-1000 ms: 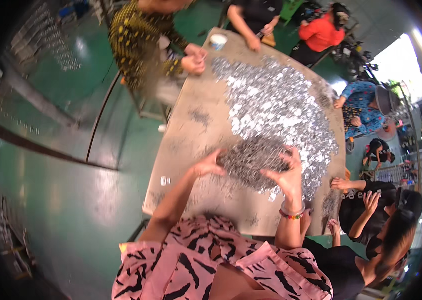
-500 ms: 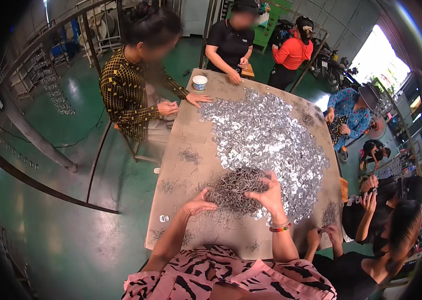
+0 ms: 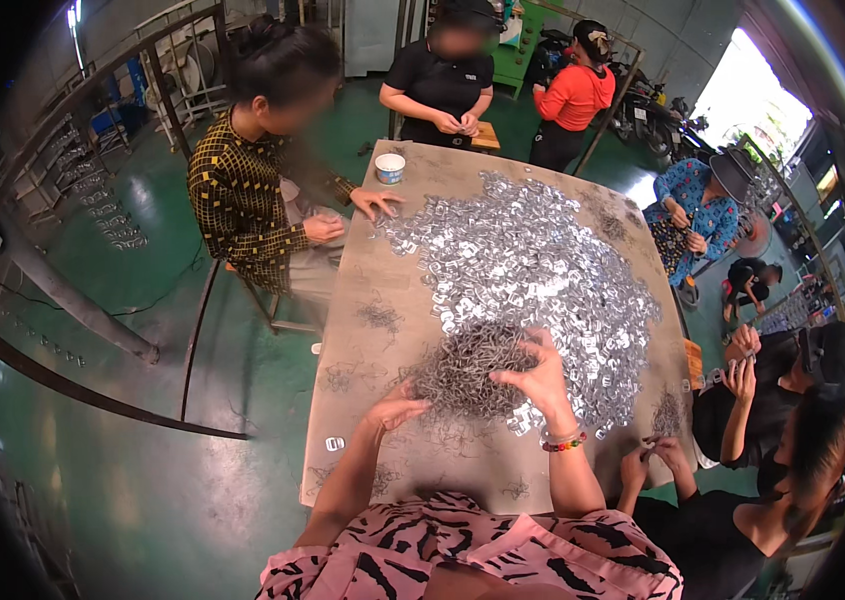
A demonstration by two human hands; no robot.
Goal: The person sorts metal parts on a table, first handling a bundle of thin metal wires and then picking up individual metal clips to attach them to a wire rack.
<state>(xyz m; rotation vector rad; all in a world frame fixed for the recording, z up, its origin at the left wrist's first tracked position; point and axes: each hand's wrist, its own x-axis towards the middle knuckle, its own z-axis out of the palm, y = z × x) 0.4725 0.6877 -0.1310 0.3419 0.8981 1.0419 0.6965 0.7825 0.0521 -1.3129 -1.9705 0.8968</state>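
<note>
Dark wire tangle [image 3: 468,365] near table [image 3: 363,470] front edge, touching the big silver clip spread [image 3: 533,270] beyond. Right hand [image 3: 541,378] spread open atop tangle's right side; left hand [image 3: 395,408] loosely open at tangle's left rim. Best to gather inward from both sides, fingers low, without dragging clips along.

Single view, head-worn fisheye, looking steeply down and forward from above the person's chest. Forearms enter from the lower edge; left hand [image 3: 395,408] and right hand [image 3: 543,380] sit close, just below centre. Worktop [image 3: 373,470] runs away toward the top edge. Straight edges bow at the dark rim. No second view to overlap.
</note>
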